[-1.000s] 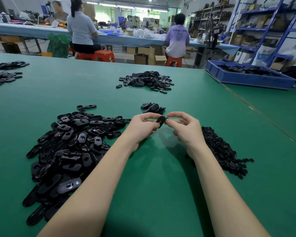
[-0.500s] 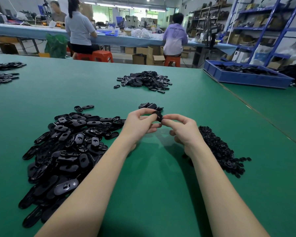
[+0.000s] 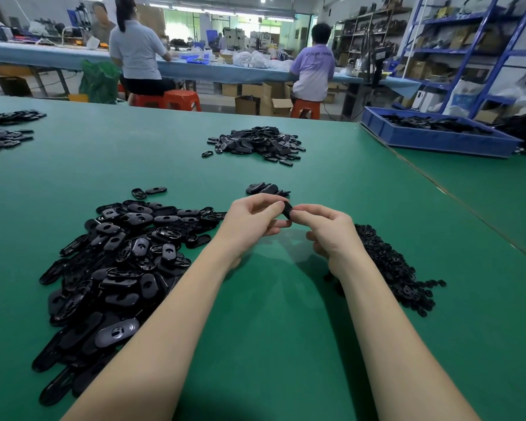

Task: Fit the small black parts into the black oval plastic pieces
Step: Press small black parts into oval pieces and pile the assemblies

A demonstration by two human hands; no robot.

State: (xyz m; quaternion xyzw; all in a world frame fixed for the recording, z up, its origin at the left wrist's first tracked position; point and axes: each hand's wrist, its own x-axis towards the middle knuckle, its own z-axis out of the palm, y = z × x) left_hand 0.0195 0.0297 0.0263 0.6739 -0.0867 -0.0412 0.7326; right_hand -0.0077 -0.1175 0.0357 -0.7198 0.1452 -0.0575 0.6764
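My left hand [image 3: 251,221] and my right hand [image 3: 327,230] meet above the green table [image 3: 271,329], both pinching one black oval piece [image 3: 287,209] between their fingertips. Fingers cover most of that piece, so any small part in it is hidden. A big pile of black oval pieces [image 3: 116,268] lies to the left of my left forearm. A heap of small black parts [image 3: 392,268] lies to the right of my right wrist. A few oval pieces [image 3: 266,189] sit just beyond my hands.
Another pile of oval pieces [image 3: 255,144] lies farther back at the centre, and two more piles [image 3: 3,132] at the far left. A blue tray [image 3: 438,138] with black parts stands at the back right. People sit at a long bench behind.
Both hands have lifted slightly and moved away from me with the oval piece. The piece has turned in the fingers and is now more covered by them.
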